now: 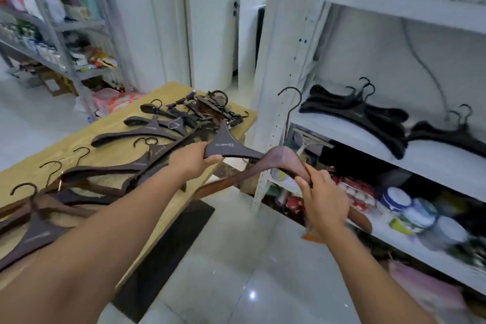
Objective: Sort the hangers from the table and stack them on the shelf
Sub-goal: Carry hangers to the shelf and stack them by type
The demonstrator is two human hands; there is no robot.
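We count two hands: the left hand holds one dark hanger, the right hand one brown hanger. On the one table we see at least six more hangers lying flat, plus a tangled heap we cannot count. The shelf carries two black piles, a left pile and a right pile. Below, we make out three blurred jars.

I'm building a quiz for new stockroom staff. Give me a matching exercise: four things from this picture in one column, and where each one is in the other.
Things
1. dark printed hanger
2. reddish-brown hanger
3. black hangers
4. jars

Places
A. on the middle shelf board
B. in the grip of the right hand
C. on the lower shelf board
D. in the grip of the left hand

Pairs: 1-D, 2-B, 3-A, 4-C
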